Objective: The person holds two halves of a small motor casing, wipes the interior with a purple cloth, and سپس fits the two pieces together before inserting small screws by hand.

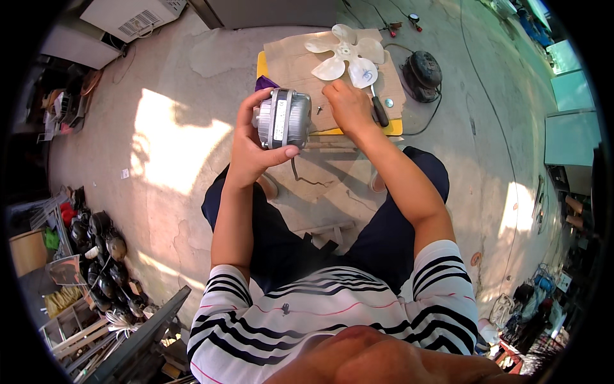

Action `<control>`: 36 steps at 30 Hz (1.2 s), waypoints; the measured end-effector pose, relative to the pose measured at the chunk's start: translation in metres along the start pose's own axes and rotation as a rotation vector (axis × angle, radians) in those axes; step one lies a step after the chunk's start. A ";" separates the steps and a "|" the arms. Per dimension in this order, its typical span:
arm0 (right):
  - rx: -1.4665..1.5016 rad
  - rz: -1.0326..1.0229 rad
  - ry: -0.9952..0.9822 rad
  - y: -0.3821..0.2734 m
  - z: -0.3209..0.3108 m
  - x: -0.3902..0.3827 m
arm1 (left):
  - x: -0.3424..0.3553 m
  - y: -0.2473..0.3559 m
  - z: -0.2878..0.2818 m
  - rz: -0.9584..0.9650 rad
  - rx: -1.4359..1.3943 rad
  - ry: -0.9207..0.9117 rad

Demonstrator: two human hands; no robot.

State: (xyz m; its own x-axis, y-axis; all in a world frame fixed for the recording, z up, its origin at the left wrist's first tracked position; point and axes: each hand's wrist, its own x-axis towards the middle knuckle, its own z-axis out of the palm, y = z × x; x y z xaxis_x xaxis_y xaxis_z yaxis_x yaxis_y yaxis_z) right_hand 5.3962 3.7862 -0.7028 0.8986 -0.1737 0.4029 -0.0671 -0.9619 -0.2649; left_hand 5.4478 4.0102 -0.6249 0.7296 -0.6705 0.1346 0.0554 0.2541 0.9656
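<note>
A silver fan motor (286, 119) with a dark band and a white label sits in my left hand (252, 137), fingers behind it and thumb along its lower edge. Its cable (300, 174) dangles below. My right hand (350, 110) is over the cardboard (288, 57), fingers curled together; whatever is in them, if anything, is hidden. Just beyond it lies a white five-blade fan (346, 54) with a blue mark on one blade. A screwdriver (380, 110) with a black handle rests right of my hand, its shaft reaching toward that blade. Left of my hand lies a small screw (319, 110).
The cardboard covers a low yellow-edged stand (395, 128), with a small round disc (389, 102) on it. A black compressor (423, 72) with a cord stands on the floor to the right. Gauges with hoses (414, 20) lie beyond. Black compressors (105, 256) are heaped at left.
</note>
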 end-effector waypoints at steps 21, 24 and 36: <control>1.590 0.442 -0.232 -0.035 -0.070 -0.012 | -0.006 -0.017 0.016 0.708 0.687 -0.062; 1.581 0.475 -0.226 -0.038 -0.073 -0.013 | -0.008 -0.018 0.016 0.687 0.679 -0.057; 1.640 0.501 -0.193 -0.036 -0.075 -0.013 | -0.006 -0.018 0.018 0.602 0.527 -0.016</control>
State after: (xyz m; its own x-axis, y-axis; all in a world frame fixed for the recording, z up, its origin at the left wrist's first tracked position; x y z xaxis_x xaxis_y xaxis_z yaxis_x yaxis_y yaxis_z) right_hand 5.3540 3.8075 -0.6329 0.9733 -0.2213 -0.0612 0.0323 0.3959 -0.9177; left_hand 5.4299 3.9974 -0.6391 0.5219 -0.5342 0.6651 -0.6766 0.2156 0.7041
